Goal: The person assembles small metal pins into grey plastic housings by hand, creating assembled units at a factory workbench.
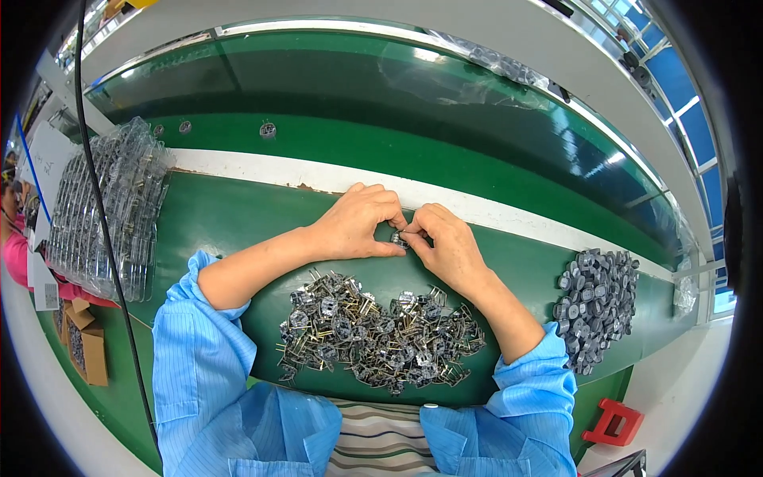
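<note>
In front of me, over the green bench, my left hand [362, 224] pinches a small dark part with metal bits [399, 239] between thumb and fingers. The bent fingers of my right hand [447, 243] close on the same part from the other side. Much of that part is hidden by the fingertips, so its exact kind is unclear. Nearer to me, between my forearms, lies a loose heap of small dark parts with brass-coloured pins [381, 334]. A pile of grey rounded plastic pieces [596, 306] sits to the right of my right arm.
Beyond a white rail [262, 165] runs a green belt [342, 139] carrying a few small round parts [268, 129]. Stacked clear plastic trays [107, 215] stand at left, behind a hanging black cable [99, 183]. A cardboard box [94, 358] and a red stool [613, 423] are lower down.
</note>
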`<state>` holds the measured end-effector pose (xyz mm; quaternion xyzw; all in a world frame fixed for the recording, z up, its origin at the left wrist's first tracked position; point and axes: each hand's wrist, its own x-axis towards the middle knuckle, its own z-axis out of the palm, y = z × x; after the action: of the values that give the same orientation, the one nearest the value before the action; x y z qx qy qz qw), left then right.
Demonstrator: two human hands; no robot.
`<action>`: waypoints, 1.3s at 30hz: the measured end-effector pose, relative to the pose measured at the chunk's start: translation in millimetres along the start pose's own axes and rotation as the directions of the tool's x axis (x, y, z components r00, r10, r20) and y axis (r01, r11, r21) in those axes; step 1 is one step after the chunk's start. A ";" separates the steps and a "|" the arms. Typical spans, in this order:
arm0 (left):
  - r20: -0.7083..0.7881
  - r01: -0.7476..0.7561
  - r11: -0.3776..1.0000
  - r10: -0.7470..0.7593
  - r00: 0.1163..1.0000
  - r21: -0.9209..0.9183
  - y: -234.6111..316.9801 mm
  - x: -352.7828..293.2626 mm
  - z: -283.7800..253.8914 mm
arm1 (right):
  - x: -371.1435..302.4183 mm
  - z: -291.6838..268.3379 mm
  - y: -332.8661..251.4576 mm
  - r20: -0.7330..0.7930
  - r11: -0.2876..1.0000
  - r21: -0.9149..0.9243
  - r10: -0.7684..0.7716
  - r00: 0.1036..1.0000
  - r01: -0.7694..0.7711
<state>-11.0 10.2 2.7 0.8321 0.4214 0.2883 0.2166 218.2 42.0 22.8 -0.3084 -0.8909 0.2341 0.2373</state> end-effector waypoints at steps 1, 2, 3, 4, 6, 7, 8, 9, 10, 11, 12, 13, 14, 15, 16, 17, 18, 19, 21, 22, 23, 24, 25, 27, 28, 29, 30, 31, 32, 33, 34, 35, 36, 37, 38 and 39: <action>0.000 -0.007 1.000 0.007 1.000 0.006 1.2 0.5 -0.5 | -1.2 1.8 0.5 0.009 0.999 0.023 0.032 0.999 -0.032; 0.000 -0.005 1.000 0.005 1.000 0.003 -0.1 0.8 0.3 | -1.2 3.8 2.8 0.020 0.997 0.044 0.064 0.998 -0.065; 0.000 -0.004 1.000 0.004 1.000 0.001 -1.6 0.9 1.1 | -1.3 5.2 5.8 0.011 0.997 0.039 0.062 0.998 -0.062; 0.000 -0.014 1.000 0.014 1.000 0.008 -3.8 0.4 2.5 | -1.3 6.7 8.8 0.037 0.994 0.073 0.074 0.997 -0.076; -0.012 -0.007 1.000 0.006 1.000 -0.022 -7.6 -1.2 4.0 | 0.2 -1.7 4.0 0.044 0.992 0.102 0.074 0.996 -0.078; -0.039 -0.023 0.999 0.022 0.999 -0.033 -10.2 -2.3 3.9 | 1.3 -9.5 -1.3 0.110 0.963 0.197 0.166 0.980 -0.185; -0.044 -0.031 0.999 0.030 0.999 -0.018 -12.8 0.1 0.1 | 1.9 -16.3 -4.5 0.185 0.915 0.280 0.247 0.951 -0.292; -0.075 0.059 0.985 -0.072 0.995 -0.160 -16.8 2.8 -4.3 | -1.8 -18.5 -1.1 0.119 0.927 0.263 0.243 0.963 -0.267; -0.092 0.141 0.943 -0.176 0.980 -0.302 -21.9 6.2 -9.0 | -6.1 -21.9 1.9 0.110 0.931 0.262 0.233 0.966 -0.255; -0.216 0.077 0.976 -0.121 0.969 -0.202 -34.6 11.2 -13.9 | -11.5 -26.5 3.4 0.051 0.951 0.189 0.239 0.970 -0.244; -0.243 0.171 0.968 -0.212 0.947 -0.181 -44.5 15.3 -23.5 | -18.1 -29.6 6.4 -0.009 0.964 0.115 0.242 0.970 -0.240; -0.259 0.268 0.955 -0.294 0.920 -0.129 -54.3 18.2 -32.9 | -28.2 -28.5 12.4 -0.064 0.967 0.125 0.230 0.971 -0.221; -0.276 0.359 0.930 -0.367 0.889 -0.080 -63.0 23.6 -40.6 | -39.2 -29.8 17.1 -0.076 0.968 0.122 0.228 0.971 -0.218; -0.313 0.401 0.915 -0.395 0.864 -0.048 -78.1 21.2 -46.1 | -48.4 -29.9 18.9 -0.138 0.972 0.136 0.210 0.968 -0.191; -0.348 0.440 0.898 -0.418 0.839 -0.019 -91.8 17.7 -50.1 | -57.5 -30.3 20.0 -0.202 0.975 0.148 0.195 0.960 -0.167; -0.343 0.487 0.874 -0.454 0.822 0.010 -96.6 23.2 -49.2 | -70.6 -32.8 23.9 -0.257 0.970 0.159 0.219 0.941 -0.182; -0.326 0.461 0.887 -0.430 0.842 0.019 -100.6 25.3 -49.1 | -81.0 -36.2 26.0 -0.285 0.968 0.155 0.235 0.929 -0.197; -0.332 0.466 0.884 -0.432 0.839 0.029 -103.0 26.6 -48.3 | -93.0 -39.3 28.4 -0.325 0.955 0.196 0.279 0.904 -0.224; -0.387 0.412 0.909 -0.361 0.849 0.057 -106.5 25.7 -45.0 | -116.3 -37.8 34.6 -0.399 0.906 0.308 0.399 0.826 -0.289; -0.439 0.355 0.932 -0.291 0.850 0.068 -108.4 19.5 -40.7 | -126.2 -35.3 39.5 -0.398 0.877 0.363 0.451 0.799 -0.314; -0.524 0.290 0.948 -0.183 0.832 0.129 -116.2 9.0 -41.7 | -132.1 -29.6 39.9 -0.423 0.864 0.390 0.475 0.772 -0.318; -0.601 0.232 0.954 -0.072 0.796 0.192 -126.1 -5.3 -47.0 | -133.8 -21.0 37.2 -0.444 0.850 0.421 0.497 0.746 -0.315; -0.630 0.249 0.934 -0.033 0.776 0.258 -134.1 -14.5 -48.4 | -137.4 -17.0 37.9 -0.502 0.877 0.380 0.462 0.731 -0.293; -0.664 0.275 0.914 -0.008 0.748 0.299 -131.9 -23.4 -44.4 | -140.5 -15.0 36.0 -0.558 0.905 0.320 0.419 0.717 -0.280; -0.671 0.286 0.917 -0.028 0.741 0.277 -124.0 -25.2 -41.0 | -141.0 -17.8 34.4 -0.557 0.910 0.304 0.411 0.722 -0.283; -0.657 0.262 0.923 -0.012 0.754 0.284 -119.9 -29.4 -39.5 | -139.9 -17.6 34.9 -0.574 0.906 0.307 0.421 0.702 -0.292; -0.682 0.269 0.931 -0.030 0.731 0.247 -117.0 -33.3 -40.0 | -136.3 -17.2 36.7 -0.597 0.922 0.280 0.386 0.704 -0.268; -0.708 0.281 0.937 -0.053 0.704 0.210 -115.6 -35.7 -40.2 | -134.2 -17.6 38.2 -0.614 0.937 0.251 0.348 0.708 -0.243; -0.705 0.278 0.936 -0.049 0.708 0.215 -112.4 -39.7 -40.2 | -132.4 -17.1 38.8 -0.618 0.936 0.254 0.350 0.704 -0.242; -0.721 0.308 0.948 -0.156 0.675 0.083 -109.7 -44.5 -40.4 | -130.5 -16.7 39.3 -0.619 0.933 0.260 0.359 0.699 -0.249; -0.724 0.333 0.941 -0.264 0.638 -0.050 -107.5 -50.2 -41.2 | -130.1 -15.8 39.2 -0.618 0.930 0.264 0.366 0.695 -0.255; -0.724 0.366 0.926 -0.314 0.614 -0.091 -102.7 -53.1 -38.6 | -130.4 -16.7 39.2 -0.625 0.935 0.257 0.354 0.696 -0.245; -0.725 0.367 0.926 -0.314 0.613 -0.090 -99.5 -54.5 -40.4 | -131.2 -17.0 39.0 -0.624 0.935 0.257 0.353 0.697 -0.243; -0.716 0.352 0.929 -0.324 0.618 -0.117 -96.8 -54.9 -41.6 | -132.1 -17.6 39.2 -0.624 0.936 0.257 0.351 0.699 -0.241; -0.707 0.343 0.928 -0.341 0.620 -0.147 -96.1 -60.7 -39.7 | -134.4 -19.7 33.3 -0.617 0.936 0.258 0.351 0.704 -0.241; -0.698 0.326 0.930 -0.348 0.626 -0.172 -96.9 -64.1 -41.9 | -137.5 -22.2 28.0 -0.610 0.934 0.259 0.354 0.708 -0.244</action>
<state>-125.2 15.6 -43.9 0.5559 0.6158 0.5499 0.0970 338.9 -23.2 -14.0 -0.4906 -0.6696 0.2187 0.5130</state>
